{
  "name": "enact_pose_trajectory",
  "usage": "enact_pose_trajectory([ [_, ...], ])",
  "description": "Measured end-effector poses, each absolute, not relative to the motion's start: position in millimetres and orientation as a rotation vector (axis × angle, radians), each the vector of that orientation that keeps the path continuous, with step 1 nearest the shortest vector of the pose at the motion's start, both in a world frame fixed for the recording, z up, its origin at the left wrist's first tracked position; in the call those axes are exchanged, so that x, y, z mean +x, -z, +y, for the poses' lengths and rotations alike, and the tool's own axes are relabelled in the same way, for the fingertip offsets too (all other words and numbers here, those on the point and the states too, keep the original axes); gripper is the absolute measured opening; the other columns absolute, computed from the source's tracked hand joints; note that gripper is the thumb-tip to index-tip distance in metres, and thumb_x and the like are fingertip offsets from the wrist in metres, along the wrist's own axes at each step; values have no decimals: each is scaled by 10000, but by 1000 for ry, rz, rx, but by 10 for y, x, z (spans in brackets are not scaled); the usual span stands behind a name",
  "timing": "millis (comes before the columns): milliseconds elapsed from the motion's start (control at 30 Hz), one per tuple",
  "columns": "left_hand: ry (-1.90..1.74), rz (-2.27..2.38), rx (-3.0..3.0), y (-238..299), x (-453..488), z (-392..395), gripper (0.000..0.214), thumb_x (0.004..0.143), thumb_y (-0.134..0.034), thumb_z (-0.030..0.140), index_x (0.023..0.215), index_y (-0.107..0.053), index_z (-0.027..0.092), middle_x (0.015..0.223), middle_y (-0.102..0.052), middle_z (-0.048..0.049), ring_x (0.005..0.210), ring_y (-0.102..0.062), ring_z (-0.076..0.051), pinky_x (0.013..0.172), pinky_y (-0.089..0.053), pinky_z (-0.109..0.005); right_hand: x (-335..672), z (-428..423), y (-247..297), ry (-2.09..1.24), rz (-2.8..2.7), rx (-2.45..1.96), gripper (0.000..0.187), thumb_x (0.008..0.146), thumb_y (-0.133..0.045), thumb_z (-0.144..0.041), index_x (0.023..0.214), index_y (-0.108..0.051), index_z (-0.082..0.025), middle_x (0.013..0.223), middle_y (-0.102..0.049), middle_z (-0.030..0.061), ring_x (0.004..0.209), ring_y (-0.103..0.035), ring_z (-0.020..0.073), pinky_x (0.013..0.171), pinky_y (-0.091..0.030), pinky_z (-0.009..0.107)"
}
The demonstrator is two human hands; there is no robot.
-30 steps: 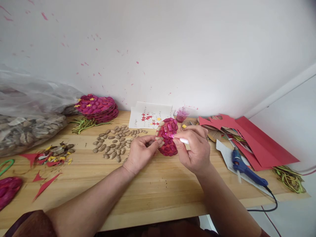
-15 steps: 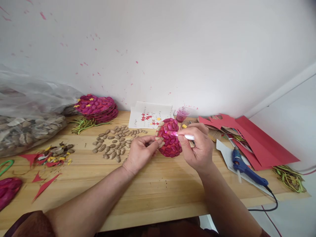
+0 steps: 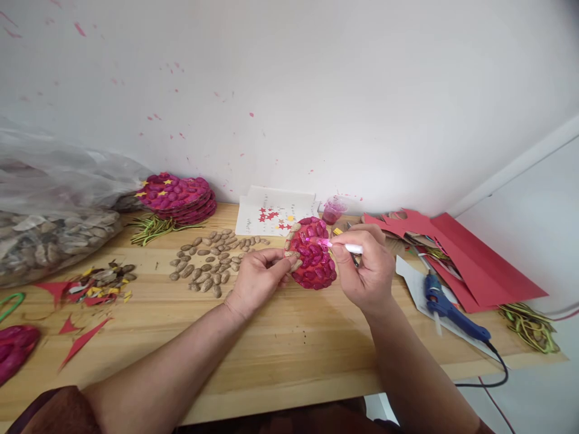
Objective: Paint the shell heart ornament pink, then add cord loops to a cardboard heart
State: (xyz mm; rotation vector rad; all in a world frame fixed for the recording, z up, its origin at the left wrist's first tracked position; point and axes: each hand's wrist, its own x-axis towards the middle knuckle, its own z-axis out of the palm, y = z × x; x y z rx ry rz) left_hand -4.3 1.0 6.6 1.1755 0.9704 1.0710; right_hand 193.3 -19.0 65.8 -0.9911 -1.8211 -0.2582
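A round disc covered in magenta-painted peanut shells point(image 3: 313, 260) is tilted up near the table's middle. My left hand point(image 3: 257, 280) pinches its left edge, where a few shells are still bare tan. My right hand point(image 3: 367, 265) is closed around a white-handled brush point(image 3: 346, 248) whose pink tip touches the upper part of the disc. Loose unpainted peanuts point(image 3: 212, 260) lie spread just left of my left hand.
A stack of finished magenta discs point(image 3: 178, 196) stands at the back left, beside a plastic bag of shells point(image 3: 49, 232). A pink paint cup point(image 3: 333, 210) and a star sheet point(image 3: 271, 216) sit behind the disc. Red paper point(image 3: 465, 259) and a blue glue gun point(image 3: 452, 310) lie right.
My right hand has shifted to the right and the brush tip has travelled rightward across the disc. More of the disc's right side now shows. My left hand has stayed in place.
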Motion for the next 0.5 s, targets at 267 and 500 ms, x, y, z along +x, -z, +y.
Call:
enact_pose_trajectory([
  [267,-1067,961,1175,-72,-41,11,349,814,-774,478,691,-701,160,554,-596,12,496,-472,-96,517,-365,-231,1959,-180,-634,220,-1795,-1002,61,943,-652,-181,951,-676,-236,853,-707,26,879,-617,207,817,-467,404],
  [500,-1060,948,1164,-43,-40,11,338,810,-786,474,708,-712,161,561,-596,14,504,-469,-96,527,-382,-231,1950,-170,-631,182,-1790,-993,69,946,-647,-181,959,-677,-241,852,-699,23,861,-616,207,808,-473,400],
])
